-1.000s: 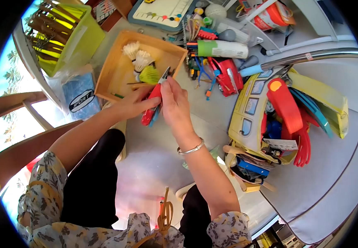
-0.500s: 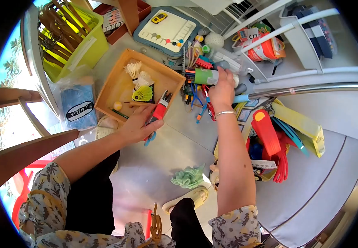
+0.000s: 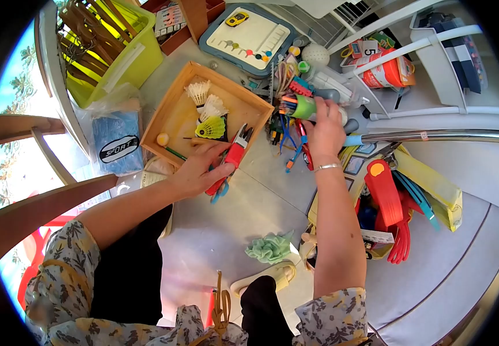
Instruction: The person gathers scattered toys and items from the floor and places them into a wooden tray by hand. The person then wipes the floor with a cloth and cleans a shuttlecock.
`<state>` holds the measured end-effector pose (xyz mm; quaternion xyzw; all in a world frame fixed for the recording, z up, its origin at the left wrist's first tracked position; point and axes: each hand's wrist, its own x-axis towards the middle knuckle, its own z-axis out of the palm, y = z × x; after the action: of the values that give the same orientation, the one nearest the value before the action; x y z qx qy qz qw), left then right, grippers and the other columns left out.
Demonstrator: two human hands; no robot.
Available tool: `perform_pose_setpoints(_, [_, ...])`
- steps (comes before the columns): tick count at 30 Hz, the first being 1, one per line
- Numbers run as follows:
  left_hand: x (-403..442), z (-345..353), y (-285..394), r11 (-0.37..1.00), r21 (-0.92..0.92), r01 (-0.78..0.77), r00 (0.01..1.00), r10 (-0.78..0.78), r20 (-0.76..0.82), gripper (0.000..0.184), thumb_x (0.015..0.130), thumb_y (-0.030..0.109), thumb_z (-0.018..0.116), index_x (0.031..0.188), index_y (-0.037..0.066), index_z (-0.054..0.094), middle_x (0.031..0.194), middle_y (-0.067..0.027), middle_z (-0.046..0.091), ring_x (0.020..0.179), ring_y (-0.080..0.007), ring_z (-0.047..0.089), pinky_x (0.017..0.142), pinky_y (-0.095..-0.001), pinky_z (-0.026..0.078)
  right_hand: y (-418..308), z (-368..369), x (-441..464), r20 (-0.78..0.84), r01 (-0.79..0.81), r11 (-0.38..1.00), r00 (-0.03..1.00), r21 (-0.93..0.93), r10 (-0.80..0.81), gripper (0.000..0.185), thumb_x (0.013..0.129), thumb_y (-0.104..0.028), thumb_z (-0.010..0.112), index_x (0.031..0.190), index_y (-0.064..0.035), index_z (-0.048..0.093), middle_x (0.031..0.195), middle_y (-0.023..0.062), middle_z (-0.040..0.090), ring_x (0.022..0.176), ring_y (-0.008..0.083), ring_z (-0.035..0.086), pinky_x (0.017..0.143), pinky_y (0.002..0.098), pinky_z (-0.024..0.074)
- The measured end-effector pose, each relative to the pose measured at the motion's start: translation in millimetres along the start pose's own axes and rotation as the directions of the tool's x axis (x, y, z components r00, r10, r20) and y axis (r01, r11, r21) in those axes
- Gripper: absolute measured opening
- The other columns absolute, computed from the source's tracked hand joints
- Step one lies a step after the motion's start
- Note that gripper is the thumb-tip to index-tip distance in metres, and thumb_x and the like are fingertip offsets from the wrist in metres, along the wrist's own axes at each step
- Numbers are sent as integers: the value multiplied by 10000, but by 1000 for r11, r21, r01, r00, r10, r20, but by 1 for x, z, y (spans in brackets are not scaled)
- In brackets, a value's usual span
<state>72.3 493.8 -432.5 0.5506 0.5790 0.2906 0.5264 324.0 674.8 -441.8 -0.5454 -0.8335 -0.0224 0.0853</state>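
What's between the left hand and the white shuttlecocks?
Mainly the yellow shuttlecock, then a thin stick nearer the left hand; seen in the head view.

Lime, red and floral print

Sleeves (image 3: 65, 274) are white, printed with grey leaves and yellow patches; trousers (image 3: 134, 277) are black, the bangle (image 3: 328, 166) silver. The tool (image 3: 235, 154) is red and silver, the tube (image 3: 306, 108) green. The box (image 3: 167, 105) is tan, the shuttlecocks (image 3: 212, 127) white or neon yellow. The bin (image 3: 137, 64) is lime, the packet (image 3: 114, 128) blue with a black-and-white oval (image 3: 119, 151), the cloth (image 3: 269, 248) mint.
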Motion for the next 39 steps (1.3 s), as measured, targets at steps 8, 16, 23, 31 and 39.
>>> perform_pose_setpoints(8, [5,-10,11,985,6,-171,955,168,-246,743,827,299,720,1397,-6,353,1274,-194,492,1146,-290,526,943,-370,448,-77,-76,-36,-25,-184,589,944,787,329,635,708,-176,806,1258,-53,515,1147,108,530,834,196,574,707,309,510])
perform_pose_setpoints(16, [25,-27,40,872,400,-282,862,413,-292,793,701,164,732,1396,59,364,1301,-208,477,1198,-386,470,978,-437,429,-154,-55,-41,53,-159,334,951,929,303,615,708,-82,797,1251,-30,513,1119,103,539,865,179,582,707,286,519])
perform_pose_setpoints(23, [78,-21,25,905,320,-280,908,358,-217,731,710,49,649,1381,50,360,1263,-231,506,1156,-412,499,966,-446,436,-130,8,-28,169,-263,281,933,923,318,637,756,-77,755,1317,13,467,1150,165,591,872,253,644,786,337,526])
perform_pose_setpoints(31, [97,-28,25,916,377,-134,925,253,-285,660,787,182,737,1313,-8,386,1132,-224,623,1007,-344,647,820,-420,522,-111,-6,-29,170,-248,342,955,906,244,541,785,-36,655,1304,-24,505,1122,168,584,959,278,597,867,355,485])
perform_pose_setpoints(39, [81,-29,27,877,479,-48,950,188,-251,596,771,128,731,1271,11,429,1178,-231,570,1109,-401,540,929,-436,450,23,24,-59,27,-488,829,865,274,500,606,728,-125,717,1265,35,484,1327,220,473,1219,401,439,1061,442,342])
